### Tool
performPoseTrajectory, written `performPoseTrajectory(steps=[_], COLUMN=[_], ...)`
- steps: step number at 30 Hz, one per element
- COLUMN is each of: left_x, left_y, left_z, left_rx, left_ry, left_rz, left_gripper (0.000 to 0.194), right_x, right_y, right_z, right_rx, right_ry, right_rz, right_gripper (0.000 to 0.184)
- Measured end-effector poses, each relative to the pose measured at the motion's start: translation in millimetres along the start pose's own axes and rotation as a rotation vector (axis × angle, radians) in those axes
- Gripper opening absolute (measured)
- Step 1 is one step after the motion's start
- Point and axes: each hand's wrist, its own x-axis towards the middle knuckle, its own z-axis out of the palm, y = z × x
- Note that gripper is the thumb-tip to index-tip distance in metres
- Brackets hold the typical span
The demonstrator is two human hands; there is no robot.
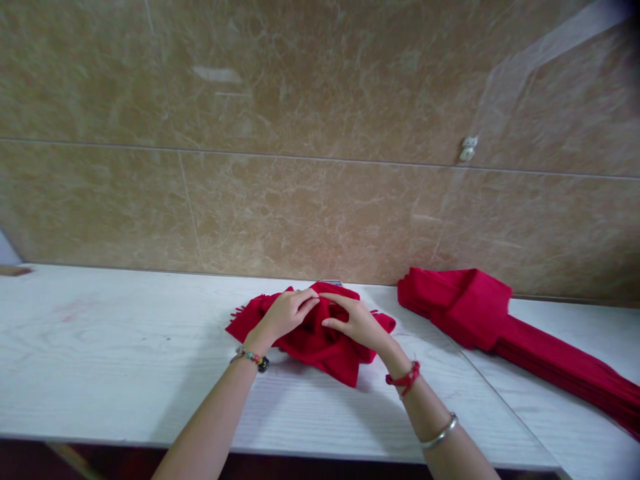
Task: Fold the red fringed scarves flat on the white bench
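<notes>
A crumpled red scarf with fringe at its left end lies on the white tabletop, one corner pointing towards me. My left hand rests over its top, thumb and fingers pinched close together on the cloth. Opposite it, my right hand touches the scarf with the thumb and forefinger apart in a curve, folds of cloth showing between them. The fingertips of both hands nearly meet at the top. Some of the scarf is hidden under the hands.
To the right lies a stack of folded red cloth, its long part running off the right edge. A brown marbled wall rises behind the white table. A flat object shows partly behind the scarf. The table's front edge is near me.
</notes>
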Motion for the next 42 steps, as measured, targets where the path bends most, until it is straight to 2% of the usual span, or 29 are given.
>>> performPoseTrajectory(steps=[2,3,7,11,14,16,19,22,25,27,29,33,38,42], left_x=[-1,-1,-1,0,1,2,3,3,1,0,-1,0,2,0], left_y=[0,0,-5,-11,-12,-12,-13,-11,-6,-4,-3,-7,-8,-6], left_z=[-0.6,-1.3,-2.0,0.5,-0.6,-2.6,-3.9,-0.5,5.9,8.9,9.0,2.2,-2.8,1.8], left_rx=[0.017,0.020,0.045,-0.033,-0.076,-0.039,0.047,0.056,0.026,0.039,0.072,0.130,0.308,0.331], left_ry=[0.018,0.025,0.019,0.108,0.141,0.133,0.145,0.165,0.081,0.022,0.006,0.041,0.160,0.211], left_rz=[-0.017,-0.020,0.006,-0.076,-0.175,-0.212,-0.193,-0.095,0.019,0.069,0.073,0.047,-0.001,-0.035], left_gripper=[0.022,0.020,0.017,0.015,0.012,0.018,0.018,0.014,0.013,0.014,0.015,0.014,0.022,0.023], right_x=[1,2,3,2,3,3,1,0,-1,0,1,2,-2,-3], right_y=[0,0,3,12,20,24,25,18,8,3,1,0,8,15], right_z=[0,-1,-7,-11,-15,-17,-15,-7,3,7,7,-2,-14,-17], right_rx=[-0.014,-0.009,0.175,0.373,0.372,0.254,-0.090,-0.343,-0.366,-0.287,-0.184,-0.041,0.204,0.327], right_ry=[0.042,0.087,0.324,0.446,0.519,0.560,0.527,0.402,0.208,0.106,0.099,0.305,0.626,0.717], right_rz=[0.019,0.025,0.105,0.188,0.251,0.288,0.238,0.033,-0.102,-0.100,-0.046,0.053,0.201,0.275], right_gripper=[0.017,0.012,0.012,0.015,0.020,0.021,0.017,0.025,0.040,0.033,0.019,0.013,0.022,0.025])
